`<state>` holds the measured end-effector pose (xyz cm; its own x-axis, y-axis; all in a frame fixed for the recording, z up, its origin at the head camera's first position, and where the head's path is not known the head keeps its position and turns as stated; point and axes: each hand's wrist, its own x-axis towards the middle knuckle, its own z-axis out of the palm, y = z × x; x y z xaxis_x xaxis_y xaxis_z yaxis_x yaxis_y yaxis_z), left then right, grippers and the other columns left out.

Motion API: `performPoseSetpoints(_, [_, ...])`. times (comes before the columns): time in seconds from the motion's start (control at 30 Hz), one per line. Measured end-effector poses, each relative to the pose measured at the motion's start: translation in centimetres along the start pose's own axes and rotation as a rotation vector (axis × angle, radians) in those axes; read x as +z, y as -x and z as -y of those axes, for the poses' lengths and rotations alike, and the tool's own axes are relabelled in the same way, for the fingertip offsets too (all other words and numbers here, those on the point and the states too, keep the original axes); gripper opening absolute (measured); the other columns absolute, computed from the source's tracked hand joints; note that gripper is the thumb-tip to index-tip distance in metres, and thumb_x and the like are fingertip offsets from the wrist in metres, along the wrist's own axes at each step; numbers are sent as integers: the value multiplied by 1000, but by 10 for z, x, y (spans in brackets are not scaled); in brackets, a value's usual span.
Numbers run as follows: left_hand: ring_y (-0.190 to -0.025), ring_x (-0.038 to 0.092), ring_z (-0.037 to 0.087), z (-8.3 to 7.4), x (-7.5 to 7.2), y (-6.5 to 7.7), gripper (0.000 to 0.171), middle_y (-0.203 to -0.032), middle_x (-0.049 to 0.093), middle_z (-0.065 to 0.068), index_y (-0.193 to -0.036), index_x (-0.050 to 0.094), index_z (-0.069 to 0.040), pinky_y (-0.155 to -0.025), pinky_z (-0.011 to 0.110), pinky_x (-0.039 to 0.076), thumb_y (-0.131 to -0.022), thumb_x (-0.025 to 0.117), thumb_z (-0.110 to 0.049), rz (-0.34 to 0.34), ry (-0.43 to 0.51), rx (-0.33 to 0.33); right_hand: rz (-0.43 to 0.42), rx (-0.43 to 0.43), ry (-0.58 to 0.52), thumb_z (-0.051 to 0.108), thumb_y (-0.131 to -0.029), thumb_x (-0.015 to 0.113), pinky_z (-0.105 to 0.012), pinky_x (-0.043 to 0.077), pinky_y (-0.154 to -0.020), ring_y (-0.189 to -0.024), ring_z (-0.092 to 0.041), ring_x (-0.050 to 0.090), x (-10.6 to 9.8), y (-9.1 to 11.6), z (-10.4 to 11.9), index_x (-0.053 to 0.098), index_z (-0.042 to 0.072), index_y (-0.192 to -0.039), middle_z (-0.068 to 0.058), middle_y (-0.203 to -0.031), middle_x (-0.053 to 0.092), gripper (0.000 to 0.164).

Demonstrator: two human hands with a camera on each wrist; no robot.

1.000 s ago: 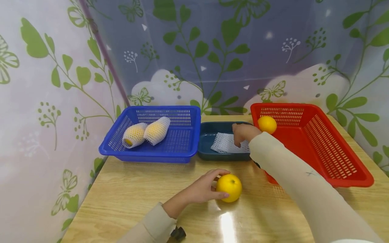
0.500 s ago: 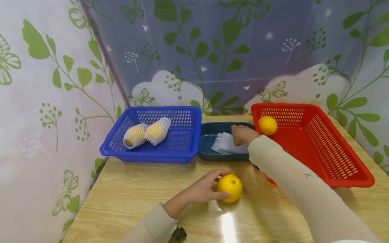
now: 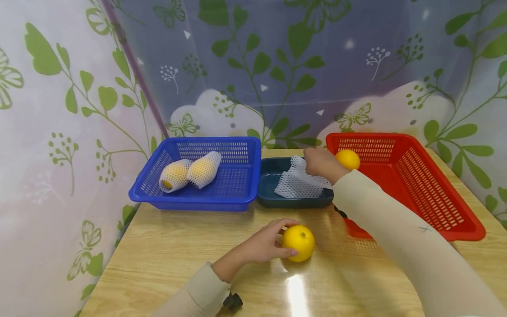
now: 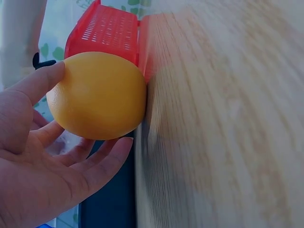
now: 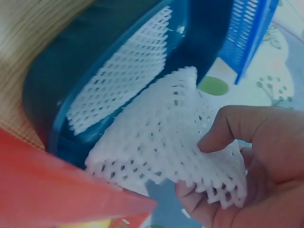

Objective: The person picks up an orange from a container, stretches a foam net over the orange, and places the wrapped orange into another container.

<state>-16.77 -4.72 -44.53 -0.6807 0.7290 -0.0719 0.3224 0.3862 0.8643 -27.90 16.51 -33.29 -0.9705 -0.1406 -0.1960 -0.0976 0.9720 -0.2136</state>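
An orange [image 3: 299, 243] sits on the wooden table, and my left hand [image 3: 269, 244] holds it from the left with thumb and fingers curled about it. In the left wrist view the thumb lies on one side of the fruit and the fingertips on the other. Over the dark teal tray [image 3: 293, 203], my right hand [image 3: 321, 164] pinches a white foam fruit net [image 5: 147, 128] between thumb and fingers. That net is lifted partly out, slanting up past the tray's rim. Another foam net [image 5: 128, 71] lies flat inside the tray.
At the left stands a blue basket [image 3: 198, 205] with two net-wrapped fruits [image 3: 203, 171] in it. The red basket [image 3: 420, 193] on the right holds another orange [image 3: 348, 159] at its back left corner. A patterned cloth [image 3: 253, 79] hangs behind.
My right hand has taken hold of a foam net and raised it slightly off the tray, shifting a little up and right. My left hand and the orange stay where they were.
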Motion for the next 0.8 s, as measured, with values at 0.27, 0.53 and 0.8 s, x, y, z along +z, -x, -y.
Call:
performPoseSetpoints(0.27, [-119,50,20,1,0,0,58,-139,45,5,-139,46,-17,-84,19,51,-88,74,-21,3,10,-5,-127,-102,-41,2,-83,62,-42,49,-74,-81,-32,51,-16,17,7,57,-1,-103,-16,-98,59,21])
performPoseSetpoints(0.53, [-119,50,21,0,-1,0,58,-139,45,5,-139,46,-17,-84,20,51,-88,74,-20,6,12,3,-190,-186,-139,4,-86,62,-35,47,-65,-75,-28,50,-29,51,15,60,2,-108,-14,-98,61,22])
performPoseSetpoints(0.8, [-125,48,27,0,-5,1,54,-140,46,9,-141,44,-12,-88,24,51,-94,66,-27,-42,25,22,-265,-237,-201,1,-85,53,-30,36,-54,-54,-20,38,-29,78,9,66,3,-108,-10,-79,56,26])
